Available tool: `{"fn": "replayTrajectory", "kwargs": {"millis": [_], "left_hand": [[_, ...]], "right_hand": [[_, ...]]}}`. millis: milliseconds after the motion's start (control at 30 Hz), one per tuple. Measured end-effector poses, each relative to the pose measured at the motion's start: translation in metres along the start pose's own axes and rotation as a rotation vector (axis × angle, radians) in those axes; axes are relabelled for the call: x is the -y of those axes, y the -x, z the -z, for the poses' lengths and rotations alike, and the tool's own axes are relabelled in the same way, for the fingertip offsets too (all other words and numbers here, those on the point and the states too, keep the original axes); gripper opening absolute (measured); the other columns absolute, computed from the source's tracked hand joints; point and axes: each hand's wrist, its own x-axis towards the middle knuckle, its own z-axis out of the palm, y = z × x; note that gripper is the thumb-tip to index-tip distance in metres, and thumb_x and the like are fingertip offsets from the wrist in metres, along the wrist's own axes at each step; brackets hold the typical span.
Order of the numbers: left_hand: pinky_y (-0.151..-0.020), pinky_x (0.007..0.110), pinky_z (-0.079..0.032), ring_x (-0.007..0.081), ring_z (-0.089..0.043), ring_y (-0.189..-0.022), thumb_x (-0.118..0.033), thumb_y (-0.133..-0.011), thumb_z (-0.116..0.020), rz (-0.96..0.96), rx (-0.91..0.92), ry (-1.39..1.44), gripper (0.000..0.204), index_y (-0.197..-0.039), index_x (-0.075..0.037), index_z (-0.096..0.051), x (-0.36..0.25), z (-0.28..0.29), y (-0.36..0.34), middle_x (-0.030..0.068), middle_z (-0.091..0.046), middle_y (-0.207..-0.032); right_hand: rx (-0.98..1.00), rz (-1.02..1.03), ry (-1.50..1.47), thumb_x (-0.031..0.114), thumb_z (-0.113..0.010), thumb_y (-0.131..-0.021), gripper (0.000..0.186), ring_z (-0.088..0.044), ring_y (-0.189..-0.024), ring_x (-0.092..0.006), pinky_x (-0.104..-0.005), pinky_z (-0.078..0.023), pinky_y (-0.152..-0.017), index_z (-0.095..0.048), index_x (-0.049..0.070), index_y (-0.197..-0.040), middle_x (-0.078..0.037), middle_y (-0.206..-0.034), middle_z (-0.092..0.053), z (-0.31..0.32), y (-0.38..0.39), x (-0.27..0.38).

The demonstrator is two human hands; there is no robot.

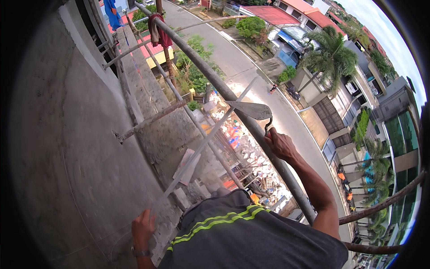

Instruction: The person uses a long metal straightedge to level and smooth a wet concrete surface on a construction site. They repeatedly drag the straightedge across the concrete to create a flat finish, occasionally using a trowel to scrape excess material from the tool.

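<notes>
My right hand [280, 143] is closed round the handle of a pointed trowel [253, 110]. Its blade is level with the thick scaffold pipe and points left, across the upper part of a long, thin grey straightedge [208, 138]. The straightedge slants from the upper right down to my left hand [143, 227], whose fingers are closed at its lower end. That hand is close to the grey plastered wall [85, 148]. Beyond the straightedge lies a pale flat board [187, 167], partly covered by it.
A thick metal scaffold pipe [201, 65] runs diagonally past my right arm, with a dark red cloth [160, 33] hung on it. A short pole [152, 120] meets the wall. Mortar-stained planks [165, 134] run alongside. Far below are rubble [262, 163] and a street [293, 119].
</notes>
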Motion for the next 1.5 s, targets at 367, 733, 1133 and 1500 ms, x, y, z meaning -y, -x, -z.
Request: {"fn": "replayTrajectory", "kwargs": {"millis": [367, 733, 1133, 1500], "left_hand": [[-0.063, 0.049, -0.048, 0.0440, -0.060, -0.079, -0.014, -0.082, -0.066, -0.024, -0.008, -0.031, 0.027, -0.103, 0.000, -0.055, 0.026, -0.008, 0.001, 0.0227, -0.063, -0.088], [-0.061, 0.051, -0.046, 0.0457, -0.059, -0.077, -0.016, -0.083, -0.066, -0.033, -0.001, -0.012, 0.028, -0.102, 0.001, -0.054, 0.027, -0.008, -0.003, 0.0249, -0.062, -0.087], [-0.061, 0.052, -0.045, 0.0476, -0.059, -0.077, -0.019, -0.081, -0.069, 0.063, 0.082, 0.072, 0.040, -0.114, 0.002, -0.056, 0.030, -0.001, -0.005, 0.0303, -0.059, -0.080], [-0.062, 0.051, -0.046, 0.0485, -0.059, -0.077, -0.021, -0.082, -0.068, 0.083, 0.151, 0.163, 0.041, -0.113, 0.002, -0.056, 0.034, -0.003, -0.002, 0.0298, -0.059, -0.080]], "right_hand": [[-0.087, -0.027, -0.121, 0.045, -0.047, -0.097, 0.044, -0.061, -0.071, -0.0436, -0.0513, -0.045, -0.066, -0.053, 0.002, -0.093, -0.024, -0.073, -0.063, -0.016, -0.042, -0.025], [-0.211, -0.152, -0.222, 0.044, -0.045, -0.098, 0.046, -0.063, -0.072, -0.0433, -0.0512, -0.046, -0.068, -0.054, -0.001, -0.089, -0.026, -0.072, -0.062, 0.003, -0.071, -0.028], [0.111, 0.105, -0.019, 0.044, -0.047, -0.096, 0.042, -0.060, -0.069, -0.0436, -0.0516, -0.045, -0.067, -0.053, 0.003, -0.093, -0.023, -0.069, -0.061, -0.005, -0.013, 0.034], [0.153, 0.237, 0.005, 0.042, -0.048, -0.097, 0.041, -0.059, -0.062, -0.0428, -0.0527, -0.044, -0.060, -0.047, 0.002, -0.091, -0.022, -0.064, -0.059, -0.024, 0.020, 0.059]]}}
